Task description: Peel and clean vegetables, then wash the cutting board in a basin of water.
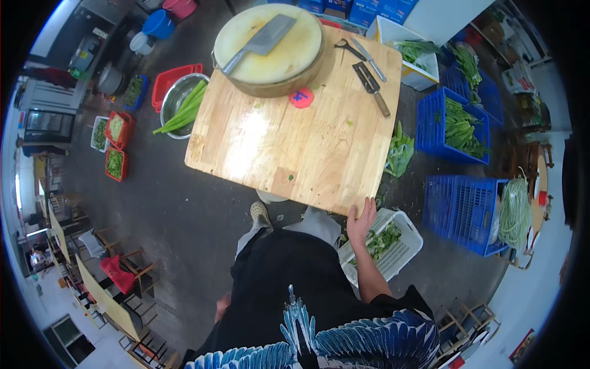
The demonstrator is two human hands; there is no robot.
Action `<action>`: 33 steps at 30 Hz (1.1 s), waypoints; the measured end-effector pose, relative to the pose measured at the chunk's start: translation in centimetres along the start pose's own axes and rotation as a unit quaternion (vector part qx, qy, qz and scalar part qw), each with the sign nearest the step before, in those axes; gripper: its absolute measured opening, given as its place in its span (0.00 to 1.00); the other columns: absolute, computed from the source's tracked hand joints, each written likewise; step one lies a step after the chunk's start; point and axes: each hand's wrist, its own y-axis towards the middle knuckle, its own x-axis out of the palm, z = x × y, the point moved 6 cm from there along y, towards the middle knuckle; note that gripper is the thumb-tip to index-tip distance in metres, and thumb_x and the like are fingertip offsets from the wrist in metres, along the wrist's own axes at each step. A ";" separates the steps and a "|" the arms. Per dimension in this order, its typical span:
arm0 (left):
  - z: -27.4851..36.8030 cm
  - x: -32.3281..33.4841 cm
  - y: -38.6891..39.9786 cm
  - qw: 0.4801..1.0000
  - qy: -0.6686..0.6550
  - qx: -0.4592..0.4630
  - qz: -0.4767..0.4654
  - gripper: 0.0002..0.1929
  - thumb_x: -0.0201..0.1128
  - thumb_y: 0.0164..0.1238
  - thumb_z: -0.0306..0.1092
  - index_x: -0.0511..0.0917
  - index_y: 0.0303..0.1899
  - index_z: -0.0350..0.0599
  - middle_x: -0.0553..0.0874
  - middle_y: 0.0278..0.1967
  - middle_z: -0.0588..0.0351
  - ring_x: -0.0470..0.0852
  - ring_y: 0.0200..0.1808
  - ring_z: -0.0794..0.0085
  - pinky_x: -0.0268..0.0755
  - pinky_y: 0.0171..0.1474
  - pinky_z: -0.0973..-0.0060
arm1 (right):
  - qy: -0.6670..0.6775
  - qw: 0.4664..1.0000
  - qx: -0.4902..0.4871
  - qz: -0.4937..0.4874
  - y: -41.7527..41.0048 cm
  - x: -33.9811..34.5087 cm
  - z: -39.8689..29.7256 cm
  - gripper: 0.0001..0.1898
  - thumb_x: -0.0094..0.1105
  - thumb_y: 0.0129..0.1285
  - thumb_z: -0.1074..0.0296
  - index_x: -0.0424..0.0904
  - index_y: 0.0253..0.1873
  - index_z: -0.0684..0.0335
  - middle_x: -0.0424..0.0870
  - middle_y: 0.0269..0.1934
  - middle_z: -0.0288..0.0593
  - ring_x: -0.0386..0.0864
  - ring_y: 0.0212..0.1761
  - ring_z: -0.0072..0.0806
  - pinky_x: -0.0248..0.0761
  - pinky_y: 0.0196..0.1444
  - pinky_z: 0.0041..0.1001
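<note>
My right hand [361, 223] rests with its fingertips on the near right corner of a wooden table [295, 147], thumb apart and nothing held. Beside my left hip, my left hand [222, 306] hangs low, mostly hidden by my black shirt, so its fingers cannot be made out. On the table's far side, a Chinese cleaver [272, 36] lies across a thick round chopping block [295, 60]. To the right of the block lie a Y-shaped peeler [351, 49], a small knife [368, 59] and a wooden-handled slotted peeler [371, 88]. A red round sticker [301, 98] is near the block.
A white basket of greens [400, 244] stands on the floor by my right forearm. Blue crates [454, 207] with vegetables line the right side. Left of the table, a steel bowl [174, 104] holds long green stalks [186, 108]. Chairs [133, 272] and tables stand at lower left.
</note>
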 end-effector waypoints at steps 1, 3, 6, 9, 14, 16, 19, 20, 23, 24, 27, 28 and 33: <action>0.2 1.9 6.0 0.945 0.313 0.084 -0.031 0.14 0.55 0.74 0.45 0.84 0.45 0.48 0.88 0.43 0.56 0.87 0.46 0.60 0.79 0.47 0.65 | 0.004 1.000 -0.021 -0.004 -0.7 0.9 -1.6 0.29 0.64 0.66 0.64 0.69 0.69 0.69 0.65 0.71 0.61 0.64 0.71 0.59 0.56 0.73 0.51; 2.8 -5.2 8.7 0.982 0.151 0.114 0.007 0.12 0.56 0.76 0.45 0.82 0.43 0.49 0.86 0.39 0.59 0.85 0.36 0.68 0.78 0.38 0.69 | -0.034 0.994 -0.100 -0.016 -2.1 1.9 -3.5 0.29 0.64 0.65 0.64 0.70 0.68 0.69 0.66 0.71 0.62 0.64 0.71 0.59 0.57 0.72 0.51; -1.9 -11.3 15.3 0.838 -0.523 -0.154 0.030 0.13 0.59 0.78 0.43 0.79 0.53 0.46 0.82 0.38 0.61 0.80 0.35 0.75 0.75 0.36 0.74 | -0.076 0.989 -0.115 -0.046 -3.9 3.8 -7.2 0.29 0.63 0.66 0.60 0.72 0.68 0.69 0.67 0.70 0.63 0.64 0.71 0.59 0.57 0.73 0.50; -1.2 -18.6 18.8 0.829 -0.543 -0.096 0.091 0.23 0.61 0.78 0.42 0.72 0.67 0.42 0.82 0.45 0.61 0.80 0.42 0.77 0.76 0.42 0.76 | -0.124 0.989 -0.067 -0.050 -4.5 6.7 -8.4 0.31 0.63 0.66 0.55 0.72 0.67 0.70 0.66 0.71 0.66 0.64 0.72 0.60 0.58 0.74 0.49; -3.2 -23.5 19.2 0.812 -0.571 -0.043 0.112 0.24 0.60 0.79 0.42 0.71 0.68 0.41 0.83 0.50 0.60 0.82 0.48 0.74 0.76 0.52 0.75 | -0.115 0.991 0.048 -0.045 -6.1 7.6 -8.2 0.33 0.65 0.64 0.50 0.76 0.64 0.72 0.69 0.69 0.68 0.65 0.72 0.61 0.61 0.73 0.45; -6.0 -22.2 19.1 0.809 -0.574 -0.063 0.114 0.22 0.59 0.80 0.42 0.72 0.67 0.41 0.83 0.50 0.60 0.83 0.50 0.73 0.76 0.55 0.75 | -0.077 0.993 0.059 -0.063 -8.3 7.4 -8.4 0.32 0.65 0.63 0.50 0.77 0.63 0.73 0.72 0.66 0.68 0.69 0.70 0.60 0.62 0.72 0.45; -10.8 -16.2 19.2 0.780 -0.607 -0.129 0.084 0.16 0.56 0.81 0.41 0.76 0.60 0.42 0.84 0.48 0.58 0.83 0.51 0.70 0.76 0.54 0.72 | 0.012 0.984 0.113 -0.138 -12.8 7.7 -8.1 0.32 0.67 0.62 0.49 0.80 0.60 0.74 0.82 0.56 0.66 0.78 0.62 0.56 0.68 0.68 0.42; -13.0 -13.3 19.6 0.765 -0.627 -0.135 0.055 0.14 0.55 0.81 0.42 0.77 0.56 0.43 0.84 0.47 0.57 0.83 0.49 0.70 0.77 0.52 0.70 | -0.003 0.979 0.122 -0.162 -14.5 7.5 -8.0 0.32 0.67 0.62 0.49 0.81 0.59 0.74 0.83 0.55 0.65 0.79 0.61 0.54 0.69 0.67 0.41; -13.8 -8.7 19.5 0.762 -0.625 -0.167 -0.013 0.13 0.54 0.81 0.43 0.77 0.50 0.44 0.84 0.45 0.57 0.83 0.44 0.69 0.78 0.45 0.68 | -0.011 0.966 0.185 -0.182 -19.2 7.1 -5.9 0.31 0.68 0.61 0.50 0.82 0.58 0.74 0.84 0.54 0.65 0.80 0.61 0.53 0.70 0.66 0.40; -13.3 -7.1 18.3 0.773 -0.602 -0.196 -0.045 0.12 0.53 0.81 0.43 0.77 0.49 0.45 0.84 0.43 0.57 0.83 0.41 0.69 0.78 0.40 0.68 | 0.002 0.954 0.238 -0.184 -20.3 7.3 -4.8 0.30 0.68 0.62 0.50 0.82 0.58 0.74 0.83 0.55 0.65 0.80 0.61 0.53 0.70 0.66 0.39; -10.0 -7.8 15.1 0.834 -0.513 -0.200 -0.030 0.12 0.55 0.80 0.44 0.77 0.49 0.46 0.85 0.42 0.57 0.82 0.39 0.70 0.77 0.37 0.68 | -0.037 0.943 0.266 -0.195 -21.8 7.9 -2.4 0.30 0.68 0.62 0.51 0.82 0.58 0.72 0.83 0.56 0.64 0.81 0.61 0.53 0.72 0.64 0.40; -11.1 -7.5 15.3 0.831 -0.515 -0.209 -0.028 0.12 0.55 0.80 0.44 0.77 0.49 0.46 0.85 0.42 0.57 0.82 0.39 0.70 0.77 0.37 0.68 | -0.040 0.942 0.264 -0.204 -21.9 8.4 -2.6 0.30 0.68 0.62 0.51 0.82 0.58 0.72 0.83 0.56 0.64 0.81 0.61 0.53 0.72 0.64 0.40; -11.9 -9.2 16.3 0.748 -0.638 -0.175 0.050 0.14 0.59 0.78 0.47 0.78 0.53 0.48 0.85 0.46 0.57 0.84 0.44 0.70 0.79 0.42 0.71 | -0.063 0.950 0.177 -0.248 -17.2 13.3 -6.6 0.25 0.66 0.63 0.54 0.83 0.57 0.69 0.87 0.51 0.59 0.85 0.56 0.47 0.75 0.59 0.39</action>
